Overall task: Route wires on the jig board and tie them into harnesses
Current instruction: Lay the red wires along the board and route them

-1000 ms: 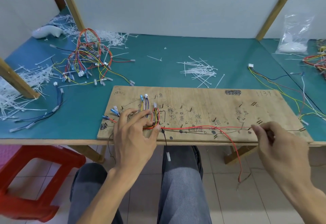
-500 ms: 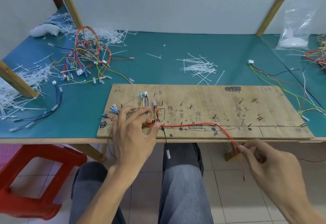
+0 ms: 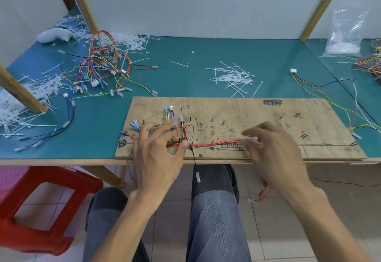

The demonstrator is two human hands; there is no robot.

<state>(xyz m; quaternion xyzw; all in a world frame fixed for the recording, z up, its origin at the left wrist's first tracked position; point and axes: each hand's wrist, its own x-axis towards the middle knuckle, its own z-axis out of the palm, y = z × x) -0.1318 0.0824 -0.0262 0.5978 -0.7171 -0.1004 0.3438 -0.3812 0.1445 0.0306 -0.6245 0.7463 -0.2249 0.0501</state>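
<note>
Board: jig board [image 3: 268, 113] lies flat at the near edge of the teal worktop [image 3: 185, 72].
Wires: red wires [image 3: 212, 143] run along the board's near side, between both grips. Short blue, yellow and white leads [image 3: 169, 115] sit at the board's left end.
Left grip [image 3: 158, 154]: closed, thumb and forefinger pinching the red wires onto the board, other fingers spread.
Right grip [image 3: 276, 154]: blurred; fingers curled on the red wires near mid-board.
Loose end: white connector [image 3: 250, 201] hangs below the worktop edge.
Surroundings: cable ties [image 3: 233, 78] behind the board; wire pile [image 3: 101, 70] at far left.
</note>
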